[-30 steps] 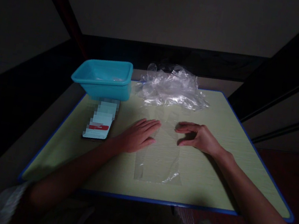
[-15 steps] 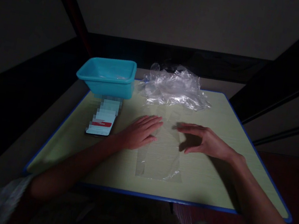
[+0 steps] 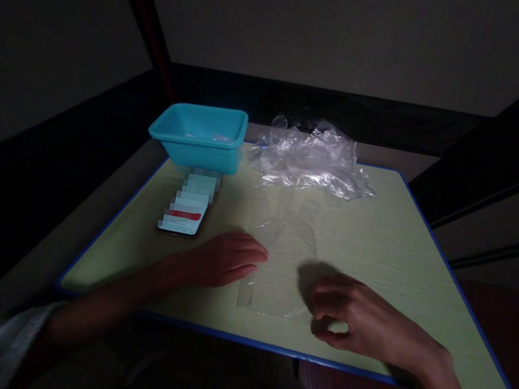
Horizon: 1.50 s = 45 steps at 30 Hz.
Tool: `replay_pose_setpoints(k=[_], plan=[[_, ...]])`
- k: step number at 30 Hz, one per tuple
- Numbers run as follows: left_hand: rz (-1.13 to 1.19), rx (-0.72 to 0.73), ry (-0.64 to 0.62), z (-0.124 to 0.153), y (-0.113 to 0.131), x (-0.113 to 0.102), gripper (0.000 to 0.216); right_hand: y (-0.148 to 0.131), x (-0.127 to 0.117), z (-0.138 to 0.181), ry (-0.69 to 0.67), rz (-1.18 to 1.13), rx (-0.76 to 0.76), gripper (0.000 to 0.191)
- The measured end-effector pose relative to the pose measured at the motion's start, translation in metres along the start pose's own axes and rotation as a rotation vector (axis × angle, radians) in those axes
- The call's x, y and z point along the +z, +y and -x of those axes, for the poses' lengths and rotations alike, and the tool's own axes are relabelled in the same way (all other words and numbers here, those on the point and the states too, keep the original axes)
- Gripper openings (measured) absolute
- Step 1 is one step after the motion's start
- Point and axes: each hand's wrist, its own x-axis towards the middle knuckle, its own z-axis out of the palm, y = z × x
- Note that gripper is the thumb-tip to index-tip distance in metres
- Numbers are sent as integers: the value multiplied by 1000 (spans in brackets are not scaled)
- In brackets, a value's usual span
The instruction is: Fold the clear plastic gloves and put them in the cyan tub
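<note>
A clear plastic bag [image 3: 279, 284] lies flat on the table before me, its two handle-like strips pointing away. My left hand [image 3: 231, 259] rests at the bag's left edge, fingers stretched out and holding nothing. Over by the lower right corner of the bag is my right hand [image 3: 344, 311]. Its fingers are curled, with a small gap to the thumb, and I see nothing gripped. The shadow beside it suggests it is slightly above the table.
A crumpled heap of clear plastic bags [image 3: 317, 161] sits at the back of the table [image 3: 395, 244]. At the back left stands a turquoise plastic basket [image 3: 201, 153]. A lit phone [image 3: 188, 206] lies in front of it. Blue edging [image 3: 254, 343] runs round the tabletop.
Both hands have come nearer to me along the bag. My right hand has curled its fingers and lowered toward the near right corner. The bag's far part shows more. The view has shifted slightly.
</note>
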Motion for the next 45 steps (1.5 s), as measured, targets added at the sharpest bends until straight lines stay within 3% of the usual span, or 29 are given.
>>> replay_pose_setpoints(k=[12, 18, 23, 26, 31, 36, 45], plan=[[-82, 43, 2, 1, -6, -2, 30, -11, 23, 6, 243, 297, -21, 12], [-157, 59, -37, -1, -4, -4, 33, -14, 28, 8, 271, 399, -53, 13], [-207, 71, -130, -2, 12, -12, 25, -14, 23, 9, 261, 318, -38, 16], [-217, -15, -145, 2, 30, -11, 33, -15, 19, 11, 295, 190, 12, 20], [-235, -210, -55, 15, 54, 5, 65, -17, 19, 14, 429, 67, 59, 19], [-323, -266, 57, 20, 61, 21, 45, -15, 27, 18, 580, 51, 109, 15], [-433, -340, 144, 16, 63, 36, 29, -11, 40, 18, 692, 23, 132, 11]])
